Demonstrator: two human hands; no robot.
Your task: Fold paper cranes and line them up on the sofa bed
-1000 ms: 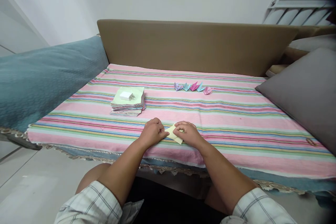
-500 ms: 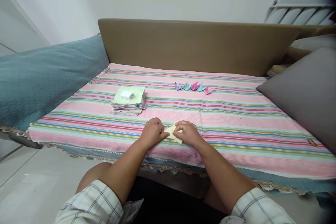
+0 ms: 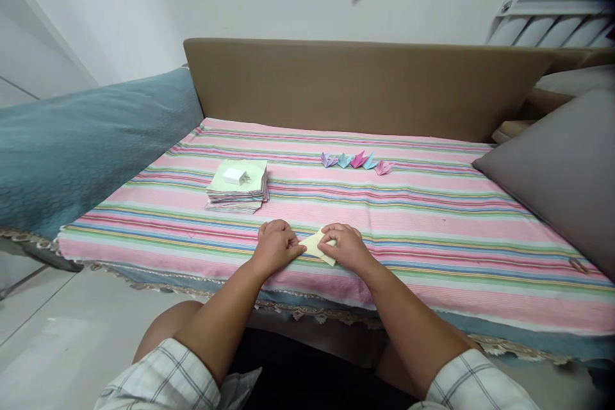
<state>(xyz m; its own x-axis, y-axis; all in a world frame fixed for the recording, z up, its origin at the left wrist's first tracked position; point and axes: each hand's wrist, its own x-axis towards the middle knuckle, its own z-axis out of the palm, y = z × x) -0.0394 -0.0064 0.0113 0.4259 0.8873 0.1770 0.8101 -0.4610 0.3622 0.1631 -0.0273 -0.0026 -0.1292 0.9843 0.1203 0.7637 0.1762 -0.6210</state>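
A small folded piece of pale yellow paper [image 3: 314, 245] lies near the front edge of the striped cloth. My left hand [image 3: 277, 246] has its fingers curled, with thumb and fingertip at the paper's left point. On the other side my right hand [image 3: 346, 247] pinches the paper's right part between thumb and fingers, covering some of it. Behind, several folded paper pieces [image 3: 358, 159] in purple, blue and pink stand in a row. A stack of square paper [image 3: 237, 195] with a white plug adapter [image 3: 234, 176] on top sits to the left.
The striped cloth [image 3: 413, 224] covers the sofa seat. A brown backrest [image 3: 355, 86] rises behind it, a blue-covered armrest [image 3: 106, 134] is at left, and a grey cushion [image 3: 562, 166] at right. A small brown object [image 3: 578, 265] lies near the cushion.
My left hand has shifted slightly left along the paper, showing more of its left point. My right hand keeps its pinch. The whole view has moved a little.
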